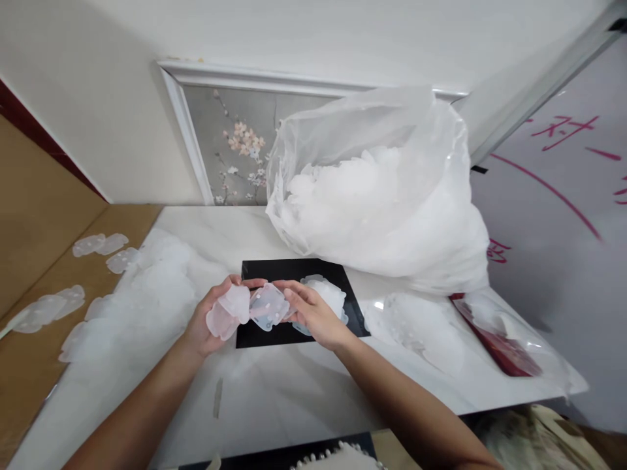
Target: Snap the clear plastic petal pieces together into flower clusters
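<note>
My left hand [208, 323] grips a translucent plastic piece [229, 312] with rounded lobes. My right hand [313, 313] holds a second clear plastic piece [268, 305] that meets the first between my hands. Both hover just above a black mat [259, 269] on the white table [294, 391]. A small stack of the same clear pieces [329, 294] lies on the mat behind my right hand.
A big translucent bag [382, 189] full of white pieces stands at the back right. A heap of clear pieces [142, 300] lies to the left, with more on cardboard [29, 365]. More pieces [421, 326] and a red packet [504, 346] lie to the right.
</note>
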A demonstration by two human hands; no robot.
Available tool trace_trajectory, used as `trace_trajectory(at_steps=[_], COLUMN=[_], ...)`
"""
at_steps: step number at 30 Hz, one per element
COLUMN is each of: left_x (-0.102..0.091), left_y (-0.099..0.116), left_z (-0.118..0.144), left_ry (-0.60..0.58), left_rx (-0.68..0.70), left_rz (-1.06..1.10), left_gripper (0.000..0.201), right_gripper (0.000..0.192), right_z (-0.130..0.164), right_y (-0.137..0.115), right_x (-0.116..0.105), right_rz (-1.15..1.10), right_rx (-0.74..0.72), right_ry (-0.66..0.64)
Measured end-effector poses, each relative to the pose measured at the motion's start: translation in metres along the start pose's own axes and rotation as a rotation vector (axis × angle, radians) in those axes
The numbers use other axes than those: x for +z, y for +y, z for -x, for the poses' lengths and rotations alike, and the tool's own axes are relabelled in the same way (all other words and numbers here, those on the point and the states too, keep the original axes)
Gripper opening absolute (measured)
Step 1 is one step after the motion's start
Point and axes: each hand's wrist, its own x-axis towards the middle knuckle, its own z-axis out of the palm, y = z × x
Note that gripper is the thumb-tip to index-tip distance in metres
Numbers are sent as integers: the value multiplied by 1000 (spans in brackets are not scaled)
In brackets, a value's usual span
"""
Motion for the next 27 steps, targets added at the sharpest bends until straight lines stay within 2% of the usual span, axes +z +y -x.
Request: trace_trajectory(at_steps=[4,8,13,18,24,27], left_x=[0,3,5,0,-2,-2], left_y=[1,2,6,9,9,8], left_z=[1,2,2,-3,-7,-7], left_ry=[-36,-70,-51,29,206,302], left_rx=[9,13,16,-15,-60,-94], left_rz=[11,9,58,134,173,115], left_gripper=[13,14,17,23,56,52], right_gripper=[47,39,38,40,41,36], right_z=[-1,-1,1,1,2,3], right_y=[0,2,2,0,-2,-4], right_x=[1,1,1,1,2,2], right_rz=[-51,14,21,-81,-128,-130], right_rx=[3,-7,-27,-1,9,-18], right_ry=[19,33,33,38,57,40])
